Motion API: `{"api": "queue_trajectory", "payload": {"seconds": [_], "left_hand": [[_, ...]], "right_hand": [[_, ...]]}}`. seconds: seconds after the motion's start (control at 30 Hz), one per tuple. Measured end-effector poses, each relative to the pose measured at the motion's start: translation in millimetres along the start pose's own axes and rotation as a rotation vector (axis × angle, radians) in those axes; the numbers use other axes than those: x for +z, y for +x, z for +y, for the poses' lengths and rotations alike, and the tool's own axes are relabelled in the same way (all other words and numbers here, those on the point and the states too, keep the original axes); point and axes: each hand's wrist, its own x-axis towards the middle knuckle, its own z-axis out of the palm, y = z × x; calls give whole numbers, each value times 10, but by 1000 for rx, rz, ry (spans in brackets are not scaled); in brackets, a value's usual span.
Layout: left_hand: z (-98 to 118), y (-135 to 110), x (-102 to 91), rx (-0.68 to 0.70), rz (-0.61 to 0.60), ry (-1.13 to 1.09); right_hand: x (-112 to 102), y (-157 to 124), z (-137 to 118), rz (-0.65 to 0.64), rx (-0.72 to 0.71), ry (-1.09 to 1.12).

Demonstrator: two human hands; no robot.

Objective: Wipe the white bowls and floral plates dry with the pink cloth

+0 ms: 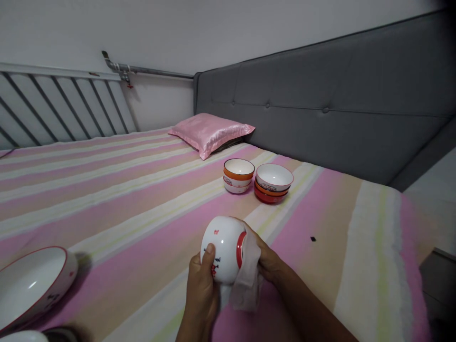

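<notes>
**A:** Head view. State of the hands?

**B:** The left hand (201,285) is closed round a white glazed ceramic bowl with a red rim (223,247), thumb flat on the glaze and fingers curled behind. The right hand (269,261) bunches a thin white cloth (247,278) and presses it to the bowl's mouth. Its fingertips are under the cloth, so I cannot tell how far in they reach.

**A:** Bowl position?

**B:** On its side, lifted off the pink-and-cream striped bed sheet (124,199), between the two hands. It touches the left hand directly and the right through the cloth. It is well apart from the pink satin pillow (211,132), on the pillow's near side.

**A:** Step in hand?

**B:** My judgement is wiping the rim and inside, since the mouth faces the cloth hand.

**A:** What would the next move call for?

**B:** Judgement only. The left hand would have to turn the bowl to bring a fresh stretch of rim under the cloth, with the right pressing steadily. The glaze looks slick, so the grip would need to be firm.

**A:** Other items?

**B:** Between the pillow and the held bowl stand a stack of orange-banded bowls (238,175) and a stack of red-bottomed bowls (273,183), just beside each other. A large shallow white dish (32,282) lies well apart from the pillow, at the near left. A grey padded headboard (320,109) stands just behind the pillow.
</notes>
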Motion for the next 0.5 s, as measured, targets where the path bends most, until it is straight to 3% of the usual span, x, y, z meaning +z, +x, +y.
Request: {"api": "queue_trajectory", "payload": {"seconds": [0.23, 0.5], "left_hand": [[-3, 45, 0, 47, 12, -47], [28, 20, 95, 125, 77, -53]], "right_hand": [[-47, -18, -103, -126, 19, -9], [-116, 6, -107, -100, 53, 26]]}}
